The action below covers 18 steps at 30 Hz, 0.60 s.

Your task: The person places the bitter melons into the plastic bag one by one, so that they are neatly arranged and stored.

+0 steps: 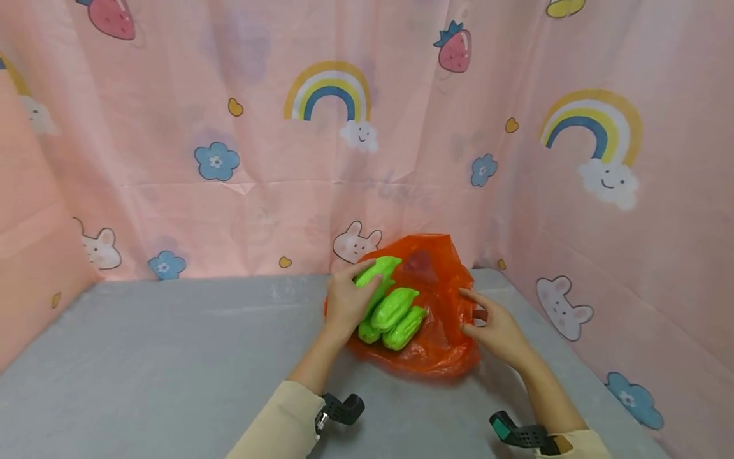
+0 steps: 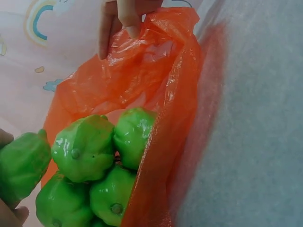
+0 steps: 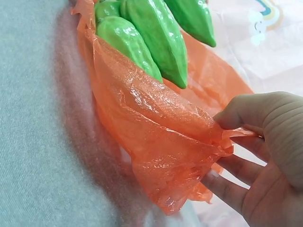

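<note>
My left hand (image 1: 348,298) grips a glossy, bright green, ridged vegetable (image 2: 23,165) with a tapered tip, its exact kind unclear. It is held over the left part of a thin orange-red plastic bag (image 1: 441,344). Several matching green vegetables (image 1: 394,308) lie together in the bag's wide mouth, close below the held one. At the bag's right side, my right hand (image 1: 497,328) pinches the edge of the plastic between thumb and fingers, as the right wrist view (image 3: 265,151) shows. The bag's far bottom is hidden under the vegetables.
Beneath the bag is a grey tabletop (image 1: 172,357). A pink curtain (image 1: 275,217) with rainbows, flowers and animals stands behind it and along both sides. The bag lies near the back right, close to the curtain. Black straps (image 1: 342,409) sit on both wrists.
</note>
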Tool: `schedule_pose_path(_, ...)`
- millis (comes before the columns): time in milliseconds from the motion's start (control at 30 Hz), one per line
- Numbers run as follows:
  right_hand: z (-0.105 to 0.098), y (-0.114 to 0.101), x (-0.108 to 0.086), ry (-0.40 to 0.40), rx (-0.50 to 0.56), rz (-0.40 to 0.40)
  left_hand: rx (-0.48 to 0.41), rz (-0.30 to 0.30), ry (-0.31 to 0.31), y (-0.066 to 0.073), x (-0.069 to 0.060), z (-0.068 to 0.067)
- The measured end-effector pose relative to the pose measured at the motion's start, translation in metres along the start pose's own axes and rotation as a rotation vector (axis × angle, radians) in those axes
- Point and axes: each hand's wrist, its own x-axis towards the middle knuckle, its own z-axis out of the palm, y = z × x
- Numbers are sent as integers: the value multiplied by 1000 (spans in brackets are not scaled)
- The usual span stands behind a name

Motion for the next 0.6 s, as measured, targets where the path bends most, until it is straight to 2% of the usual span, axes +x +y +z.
schedule_pose_path(167, 0, 2, 0, -12, 17, 15, -23, -34, -32, 2, -2, 3)
schedule_pose_path(367, -1, 4, 0, -12, 16, 8, 13, -68, -55, 0, -6, 8)
schedule_pose_path(600, -4, 5, 1, -1, -3, 4, 60, -56, -77, -4, -9, 13)
